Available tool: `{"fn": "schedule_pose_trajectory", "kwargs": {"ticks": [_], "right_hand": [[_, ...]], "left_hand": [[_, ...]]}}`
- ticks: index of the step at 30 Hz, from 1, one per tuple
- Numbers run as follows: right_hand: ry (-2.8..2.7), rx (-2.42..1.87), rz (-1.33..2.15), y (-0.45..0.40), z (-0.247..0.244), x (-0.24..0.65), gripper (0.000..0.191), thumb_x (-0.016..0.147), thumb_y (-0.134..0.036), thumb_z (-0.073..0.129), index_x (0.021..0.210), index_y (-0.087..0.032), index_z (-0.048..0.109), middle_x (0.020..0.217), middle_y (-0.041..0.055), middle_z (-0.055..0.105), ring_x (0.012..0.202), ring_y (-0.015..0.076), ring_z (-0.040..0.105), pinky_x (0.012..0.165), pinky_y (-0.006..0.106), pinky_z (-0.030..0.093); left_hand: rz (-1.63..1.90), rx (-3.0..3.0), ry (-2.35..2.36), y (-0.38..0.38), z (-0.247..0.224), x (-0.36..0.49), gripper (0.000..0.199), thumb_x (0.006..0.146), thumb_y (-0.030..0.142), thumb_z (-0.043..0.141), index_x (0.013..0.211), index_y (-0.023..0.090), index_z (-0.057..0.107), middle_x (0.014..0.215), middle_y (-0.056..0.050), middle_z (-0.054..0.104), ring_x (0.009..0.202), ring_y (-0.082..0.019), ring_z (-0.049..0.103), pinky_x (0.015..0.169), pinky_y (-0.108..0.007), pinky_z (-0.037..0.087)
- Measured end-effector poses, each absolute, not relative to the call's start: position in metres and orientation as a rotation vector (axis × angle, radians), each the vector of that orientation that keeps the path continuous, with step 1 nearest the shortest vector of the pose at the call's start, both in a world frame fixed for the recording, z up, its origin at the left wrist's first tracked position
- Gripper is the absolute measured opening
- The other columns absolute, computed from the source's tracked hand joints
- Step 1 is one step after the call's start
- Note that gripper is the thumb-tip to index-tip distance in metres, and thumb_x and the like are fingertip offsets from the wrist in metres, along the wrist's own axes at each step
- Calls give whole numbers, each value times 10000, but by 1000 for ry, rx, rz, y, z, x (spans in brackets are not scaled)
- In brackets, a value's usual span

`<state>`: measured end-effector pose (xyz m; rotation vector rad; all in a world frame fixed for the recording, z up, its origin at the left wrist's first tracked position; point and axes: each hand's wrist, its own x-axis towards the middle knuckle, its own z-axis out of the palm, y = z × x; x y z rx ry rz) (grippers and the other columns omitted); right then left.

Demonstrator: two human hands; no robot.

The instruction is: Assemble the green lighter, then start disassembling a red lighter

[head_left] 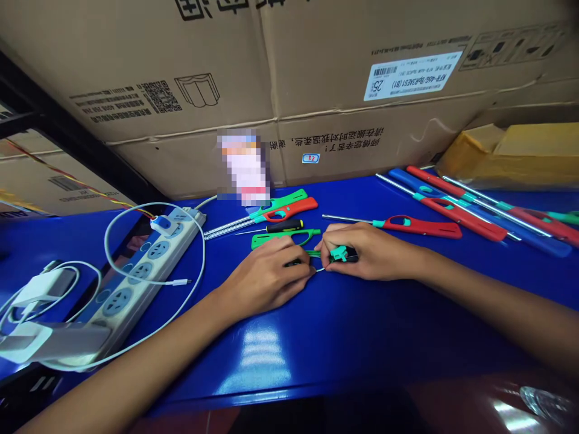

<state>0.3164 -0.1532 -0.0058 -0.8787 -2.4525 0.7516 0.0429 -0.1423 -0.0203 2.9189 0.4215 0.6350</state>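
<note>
My right hand (368, 250) is closed around a small black part with a teal trigger piece (339, 254), which pokes out between the fingers. My left hand (266, 271) faces it, its fingers pinched together. A thin white wire (320, 269) bridges the gap between the fingertips of both hands, and thin green strands show just above it. Most of what the left fingers grip is hidden. Just beyond the left hand lie a green lighter shell (266, 237) and a black-and-yellow screwdriver (284, 226). A red long-necked lighter (416, 226) rests beyond the right hand.
A green lighter (289, 200) and a red one (296, 208) lie farther back, near a propped, blurred phone (248, 169). More lighters (470, 220) are piled at right. A power strip (140, 271) with white cables stands left. Cardboard boxes (316, 60) wall off the back.
</note>
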Motion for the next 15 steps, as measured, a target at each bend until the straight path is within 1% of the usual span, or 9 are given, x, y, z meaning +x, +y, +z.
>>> {"fn": "schedule_pose_trajectory", "kwargs": {"ticks": [5,9,15], "right_hand": [[-2367,-978,836,-151,-6,312,104,933,-155,775,951,-224,698,986,0,754,924,190,687,846,312,478],[-2289,-1095,892,-150,-6,309,208,865,-166,844,979,-217,679,1027,6,747,928,196,665,815,313,475],[-2251,-1118,940,-150,-2,307,202,857,-146,800,972,-222,653,1026,7,731,929,196,656,812,317,476]], "left_hand": [[634,2827,470,-142,-18,46,167,1085,207,588,1057,173,749,1058,-72,714,974,-210,600,895,-364,532],[544,2855,491,-140,-15,46,203,1104,212,543,1112,178,742,1058,-73,724,962,-219,584,888,-374,524],[554,2847,441,-138,-16,44,216,1104,211,546,1149,181,755,1109,-80,747,1011,-230,598,937,-393,528]]}}
